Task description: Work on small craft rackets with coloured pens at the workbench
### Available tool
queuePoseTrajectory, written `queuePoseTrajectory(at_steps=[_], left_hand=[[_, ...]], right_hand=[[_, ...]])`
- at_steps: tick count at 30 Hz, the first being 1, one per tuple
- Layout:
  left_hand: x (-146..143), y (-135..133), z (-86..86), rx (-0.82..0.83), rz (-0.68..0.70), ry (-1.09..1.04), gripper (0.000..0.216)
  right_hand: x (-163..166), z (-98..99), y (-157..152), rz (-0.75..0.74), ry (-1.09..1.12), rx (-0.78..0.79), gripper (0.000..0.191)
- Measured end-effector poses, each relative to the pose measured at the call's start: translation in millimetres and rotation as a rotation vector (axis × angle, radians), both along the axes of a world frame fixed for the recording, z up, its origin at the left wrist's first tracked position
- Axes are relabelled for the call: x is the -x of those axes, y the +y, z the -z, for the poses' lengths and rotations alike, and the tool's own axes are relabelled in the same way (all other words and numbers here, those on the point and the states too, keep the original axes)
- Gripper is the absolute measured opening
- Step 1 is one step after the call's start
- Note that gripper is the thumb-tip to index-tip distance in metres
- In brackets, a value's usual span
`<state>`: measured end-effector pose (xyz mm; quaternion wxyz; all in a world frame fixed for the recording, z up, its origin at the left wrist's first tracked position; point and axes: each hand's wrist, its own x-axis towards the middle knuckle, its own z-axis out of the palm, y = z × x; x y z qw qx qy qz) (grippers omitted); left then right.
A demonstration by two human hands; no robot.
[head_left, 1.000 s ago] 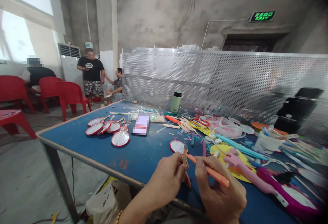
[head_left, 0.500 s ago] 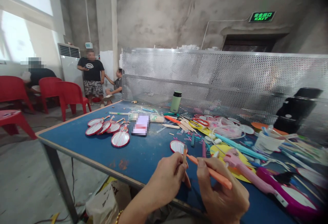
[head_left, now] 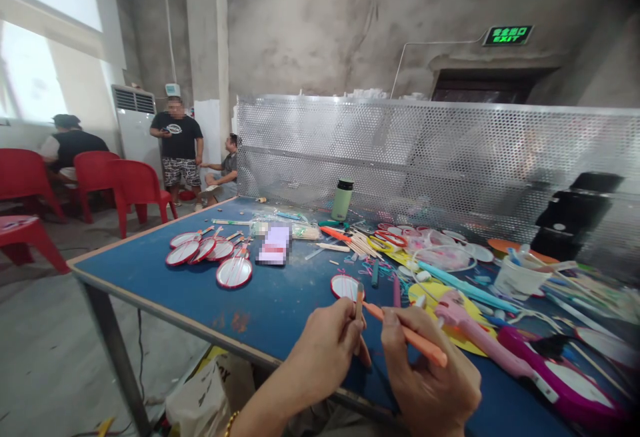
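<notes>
My left hand (head_left: 323, 350) is closed round a thin wooden stick (head_left: 359, 298) that points up above the near edge of the blue table (head_left: 150, 270). My right hand (head_left: 430, 384) grips an orange pen-like tool (head_left: 407, 335), held slantwise with its tip touching the stick. A small red-rimmed white disc (head_left: 345, 285) lies on the table just beyond my left hand.
Several red-rimmed discs on sticks (head_left: 207, 254) lie at the left. Loose sticks, scissors (head_left: 387, 240), a green flask (head_left: 343, 200), a white cup (head_left: 517, 278) and pink tools (head_left: 487, 340) crowd the right. A perforated metal screen (head_left: 425, 157) backs the table. People and red chairs (head_left: 133, 187) are at far left.
My hands have hardly moved. The view has shifted slightly. The people at the far left have shifted a little.
</notes>
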<state>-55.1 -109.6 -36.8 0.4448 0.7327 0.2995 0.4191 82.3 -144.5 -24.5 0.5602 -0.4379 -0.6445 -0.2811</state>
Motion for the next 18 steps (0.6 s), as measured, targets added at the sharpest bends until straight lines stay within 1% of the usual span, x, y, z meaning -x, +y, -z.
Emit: queuePoseTrajectory(at_steps=[4, 7, 9, 13, 18], left_hand=[[-1.1, 0.5, 1.5, -0.017, -0.007, -0.020, 0.019], [-0.5, -0.4, 0.4, 0.012, 0.013, -0.005, 0.018], [0.1, -1.1, -0.8, 0.015, 0.011, 0.001, 0.019], [0.3, -1.8, -2.2, -0.013, -0.007, -0.017, 0.020], [0.0, -1.5, -1.7, 0.028, 0.013, -0.006, 0.019]], right_hand=[[0.1, -1.0, 0.4, -0.018, -0.014, 0.020, 0.018], [1.0, -1.8, 0.1, 0.017, -0.003, -0.017, 0.019], [1.6, -2.0, 0.0, 0.014, 0.002, -0.025, 0.018], [1.6, -1.1, 0.7, -0.028, -0.003, 0.021, 0.018], [0.6, -0.9, 0.7, 0.022, 0.002, -0.017, 0.019]])
